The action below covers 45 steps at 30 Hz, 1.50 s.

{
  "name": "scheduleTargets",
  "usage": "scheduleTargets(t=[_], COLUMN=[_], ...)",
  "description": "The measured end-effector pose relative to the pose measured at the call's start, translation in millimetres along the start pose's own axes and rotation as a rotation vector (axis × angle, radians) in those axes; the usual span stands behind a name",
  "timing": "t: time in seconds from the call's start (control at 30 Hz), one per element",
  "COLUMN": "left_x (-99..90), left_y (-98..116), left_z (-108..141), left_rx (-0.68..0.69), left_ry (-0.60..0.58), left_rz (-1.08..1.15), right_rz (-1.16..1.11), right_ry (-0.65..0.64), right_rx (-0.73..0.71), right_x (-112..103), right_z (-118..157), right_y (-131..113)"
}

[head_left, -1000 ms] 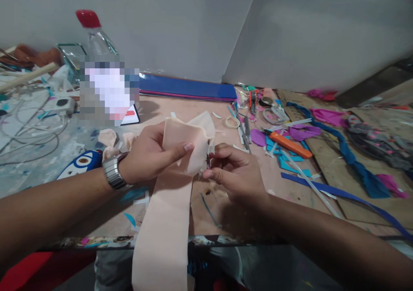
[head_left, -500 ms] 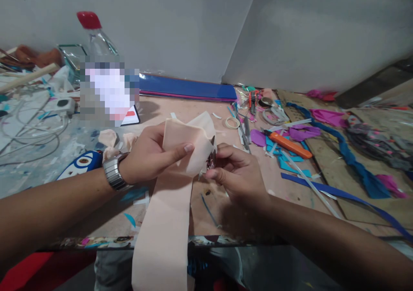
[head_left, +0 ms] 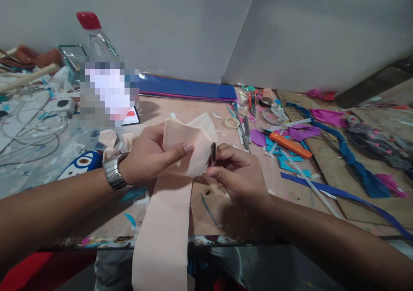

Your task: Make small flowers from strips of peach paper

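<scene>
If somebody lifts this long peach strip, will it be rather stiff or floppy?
The peach strip would probably flop: its lower part hangs past the front of the table. It likely weighs little, since it looks thin. Its wavy upper edge near the left hand suggests it may bend easily.

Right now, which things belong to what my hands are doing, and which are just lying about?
In use:
- peach strip, held in your left hand
- small dark tool, in your right hand

Apparently just lying about:
- orange-handled cutter
- cream ring
- red-capped bottle
</scene>
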<state>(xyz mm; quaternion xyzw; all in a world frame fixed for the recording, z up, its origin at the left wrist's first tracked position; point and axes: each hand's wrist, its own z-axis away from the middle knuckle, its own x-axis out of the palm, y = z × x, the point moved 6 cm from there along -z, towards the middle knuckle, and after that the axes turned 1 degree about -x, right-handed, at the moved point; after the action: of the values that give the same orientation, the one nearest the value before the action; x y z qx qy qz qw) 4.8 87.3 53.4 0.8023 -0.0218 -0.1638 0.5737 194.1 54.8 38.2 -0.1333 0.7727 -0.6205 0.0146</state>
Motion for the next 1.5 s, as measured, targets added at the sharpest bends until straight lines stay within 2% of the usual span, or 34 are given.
scheduleTargets(t=[0.23,0.43,0.57,0.63,0.7,0.8,0.87,0.97,1.1,1.23,1.3,1.37,1.5], left_x=[-1.9,-5.2,-7.2,-7.0,-5.7,-3.5,-2.4,-1.8,-1.9,-2.1,-2.6,-2.1,-2.2], left_y=[-1.3,-6.6,-8.1,-6.3,-2.3,4.7,8.4,10.9,12.7,11.0,7.4,2.6,-0.4], left_z=[-1.0,-2.8,-3.1,-3.0,-2.4,-0.5,0.9,1.7,1.4,1.3,0.6,-1.2,-4.7], left_rx=[-0.019,-0.037,-0.036,-0.009,0.044,0.129,0.174,0.207,0.24,0.236,0.197,0.133,0.12], left_ry=[0.029,0.068,0.085,0.07,0.04,0.008,-0.003,-0.011,-0.02,-0.009,-0.001,-0.027,-0.077], left_rz=[0.024,0.061,0.059,0.049,0.028,-0.01,-0.025,-0.039,-0.068,-0.057,-0.017,0.052,0.078], right_rz=[-0.089,-0.079,0.032,0.099,0.152,0.176,0.184,0.258,0.403,0.67,0.711,0.642,0.175], right_ry=[-0.006,-0.067,-0.099,-0.125,-0.11,0.014,0.116,0.173,0.12,-0.079,-0.081,-0.009,0.11], right_rx=[0.212,0.23,0.16,0.17,0.218,0.192,0.114,0.013,-0.089,-0.145,-0.174,-0.194,-0.2], right_x=[-0.3,4.3,7.6,11.3,12.9,6.9,-1.2,-9.2,-5.0,11.4,13.1,10.4,-3.3], right_z=[5.0,15.0,16.7,15.8,14.0,8.9,5.6,1.1,-9.7,-27.9,-41.1,-60.7,-129.2], right_y=[17.2,23.1,19.2,19.1,21.2,17.7,8.9,-11.0,-40.9,-57.4,-66.9,-81.3,-116.0])
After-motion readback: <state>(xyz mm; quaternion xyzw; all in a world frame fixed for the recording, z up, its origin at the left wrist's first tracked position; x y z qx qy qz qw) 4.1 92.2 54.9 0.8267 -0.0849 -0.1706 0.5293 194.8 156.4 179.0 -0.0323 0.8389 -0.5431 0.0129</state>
